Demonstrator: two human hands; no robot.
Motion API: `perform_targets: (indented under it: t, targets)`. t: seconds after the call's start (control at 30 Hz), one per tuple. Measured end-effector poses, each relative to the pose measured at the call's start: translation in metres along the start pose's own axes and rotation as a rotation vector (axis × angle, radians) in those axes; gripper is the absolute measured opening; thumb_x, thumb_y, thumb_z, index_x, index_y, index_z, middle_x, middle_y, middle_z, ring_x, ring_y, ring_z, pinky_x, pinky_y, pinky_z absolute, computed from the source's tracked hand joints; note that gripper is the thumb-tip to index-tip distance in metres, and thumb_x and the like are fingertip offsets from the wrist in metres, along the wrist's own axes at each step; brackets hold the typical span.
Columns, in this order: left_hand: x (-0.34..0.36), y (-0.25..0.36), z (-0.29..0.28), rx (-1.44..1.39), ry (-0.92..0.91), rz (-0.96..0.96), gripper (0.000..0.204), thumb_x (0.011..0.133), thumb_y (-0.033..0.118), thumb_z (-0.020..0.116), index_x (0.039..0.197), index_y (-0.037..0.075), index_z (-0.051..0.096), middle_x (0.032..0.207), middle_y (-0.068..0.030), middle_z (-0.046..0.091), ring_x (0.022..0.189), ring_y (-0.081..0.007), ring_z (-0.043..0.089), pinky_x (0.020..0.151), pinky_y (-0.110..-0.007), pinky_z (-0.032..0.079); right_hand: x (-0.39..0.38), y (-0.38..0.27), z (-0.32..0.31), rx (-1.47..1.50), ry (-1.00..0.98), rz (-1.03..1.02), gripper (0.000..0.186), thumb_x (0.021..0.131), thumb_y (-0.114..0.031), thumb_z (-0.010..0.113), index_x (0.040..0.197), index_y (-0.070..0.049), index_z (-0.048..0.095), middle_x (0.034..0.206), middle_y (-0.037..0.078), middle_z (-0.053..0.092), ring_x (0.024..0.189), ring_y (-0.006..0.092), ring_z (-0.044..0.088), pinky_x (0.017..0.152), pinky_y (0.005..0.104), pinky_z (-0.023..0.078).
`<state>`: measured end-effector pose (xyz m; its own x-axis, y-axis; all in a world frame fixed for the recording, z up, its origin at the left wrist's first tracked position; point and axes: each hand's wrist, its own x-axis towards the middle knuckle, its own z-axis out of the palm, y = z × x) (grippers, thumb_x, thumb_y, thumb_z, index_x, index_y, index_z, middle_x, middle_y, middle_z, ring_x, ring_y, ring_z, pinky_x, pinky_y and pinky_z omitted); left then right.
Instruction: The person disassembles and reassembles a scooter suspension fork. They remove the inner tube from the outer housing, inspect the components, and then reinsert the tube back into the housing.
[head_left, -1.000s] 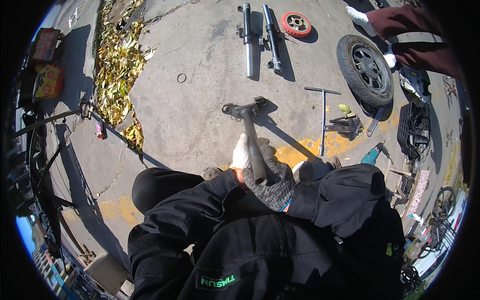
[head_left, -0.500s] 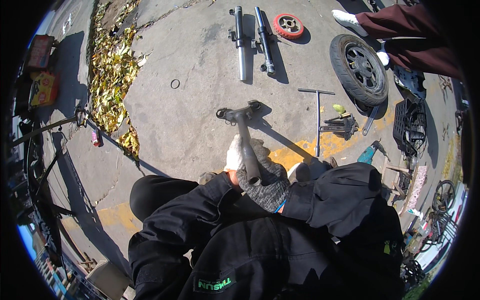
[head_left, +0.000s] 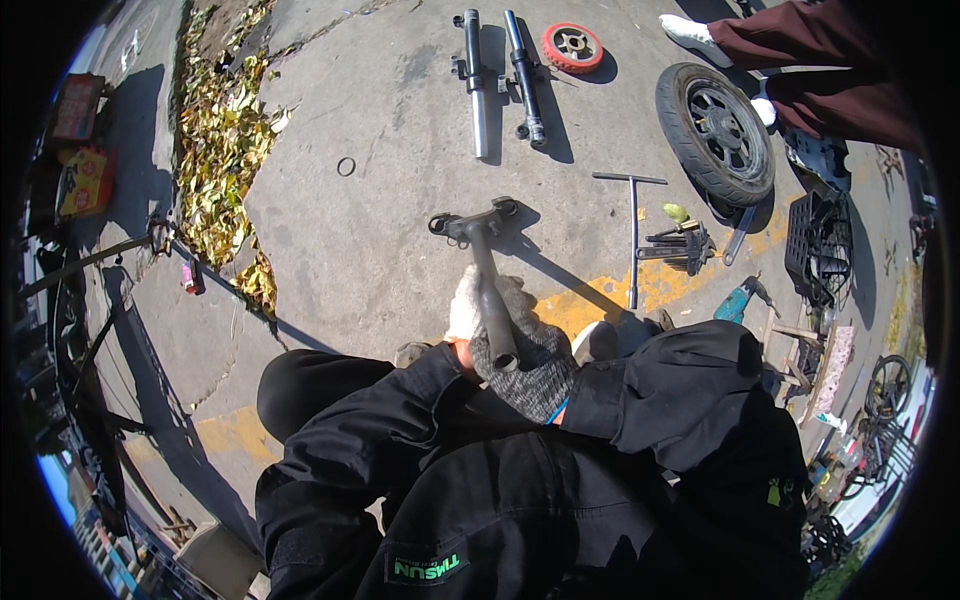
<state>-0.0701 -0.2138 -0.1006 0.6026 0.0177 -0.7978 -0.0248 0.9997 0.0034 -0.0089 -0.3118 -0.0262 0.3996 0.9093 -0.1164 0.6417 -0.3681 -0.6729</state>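
Note:
In the head view, my left hand in a white glove and my right hand in a speckled grey glove are closed round a dark metal steering stem, a tube with a two-clamp yoke at its far end. The stem tilts away from me, its open near end over my right glove. Beyond it on the concrete lie two fork legs, a small ring and a red-rimmed small wheel. A T-handle wrench lies to the right, beside a group of dark tools.
A black tyred wheel and another person's legs are at upper right. A cordless drill, a stool and a black basket stand or lie at right. Dry leaves fill a strip at left, near metal frame parts.
The view has shifted slightly, so the floor items sit a little further left in the picture. The stem is still held in both my hands in much the same pose.

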Motion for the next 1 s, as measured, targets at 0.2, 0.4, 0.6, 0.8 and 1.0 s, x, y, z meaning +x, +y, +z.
perform_targets:
  t: [0.2,0.4,0.6,0.8,1.0]
  targets:
    - [0.008,0.005,-0.018,-0.092,-0.246,-0.075,0.071,0.096,0.060,0.037,0.115,-0.005,0.058,0.099,-0.0253,0.064,0.084,-0.0387,0.065,0.078,-0.050,0.055,0.003,-0.005,-0.011,0.121,-0.029,0.031,0.060,0.090,-0.022,0.058,0.138,0.005,0.034,0.116,0.031,0.054,0.094,0.0413,0.064,0.078,0.0449,0.054]
    - [0.012,0.003,-0.025,-0.143,-0.293,-0.075,0.071,0.096,0.061,0.037,0.113,-0.005,0.059,0.099,-0.0261,0.065,0.084,-0.0393,0.065,0.078,-0.050,0.055,0.007,-0.006,-0.010,-0.066,-0.003,-0.096,0.067,0.087,-0.022,0.062,0.141,0.005,0.032,0.117,0.028,0.054,0.100,0.0392,0.062,0.080,0.0422,0.054]
    - [0.009,0.007,-0.018,-0.014,-0.120,-0.040,0.071,0.096,0.061,0.039,0.110,-0.004,0.061,0.093,-0.0233,0.066,0.080,-0.0359,0.066,0.075,-0.048,0.056,0.002,-0.002,-0.004,0.170,-0.071,0.024,0.070,0.088,-0.025,0.064,0.146,-0.003,0.031,0.120,0.025,0.055,0.104,0.0387,0.061,0.084,0.0417,0.052]
    - [0.002,0.002,-0.020,0.125,-0.185,0.221,0.054,0.101,0.051,0.043,0.119,0.001,0.054,0.100,-0.0138,0.062,0.092,-0.0263,0.061,0.084,-0.039,0.052,0.026,0.013,0.001,0.485,0.000,0.139,0.060,0.089,-0.032,0.064,0.138,-0.004,0.045,0.126,0.019,0.059,0.113,0.0322,0.061,0.096,0.0378,0.049]
    - [0.023,0.017,-0.018,0.042,-0.304,0.249,0.036,0.104,0.039,0.040,0.122,0.012,0.057,0.110,-0.0062,0.060,0.102,-0.0198,0.056,0.092,-0.033,0.044,0.066,0.015,-0.004,0.379,-0.056,0.187,0.057,0.089,-0.037,0.063,0.137,-0.010,0.049,0.127,0.017,0.061,0.116,0.0325,0.060,0.099,0.0398,0.048]
